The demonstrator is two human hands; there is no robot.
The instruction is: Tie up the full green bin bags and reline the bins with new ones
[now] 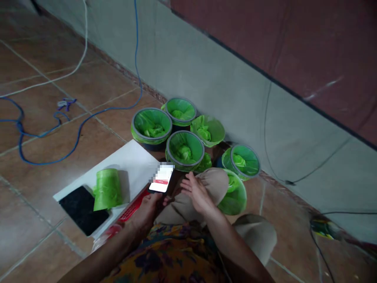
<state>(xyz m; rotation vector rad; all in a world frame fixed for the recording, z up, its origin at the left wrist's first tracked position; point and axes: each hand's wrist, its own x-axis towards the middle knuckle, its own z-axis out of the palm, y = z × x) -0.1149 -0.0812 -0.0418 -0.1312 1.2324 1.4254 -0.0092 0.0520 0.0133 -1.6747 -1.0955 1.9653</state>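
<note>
A lit smartphone (160, 184) rests in my left hand (151, 204), gripped at its lower end, its screen facing up and partly blurred out. My right hand (198, 192) is held beside it over my knee, fingers stretched out and apart, touching nothing that I can see. Just beyond the phone stands a bin with a grey rim (185, 151), lined with a green plastic bag. To the left, a roll of green bags (107, 188) stands on a white board (135, 157), partly over a black tablet-like slab (84, 210).
Several more green-lined bins, such as a grey-rimmed bin (151, 139), stand along the wall (235, 106). A blue cable (79, 133) and a white cable (70, 72) cross the tiled floor at left. Something red with slots (129, 212) shows under the board's near edge.
</note>
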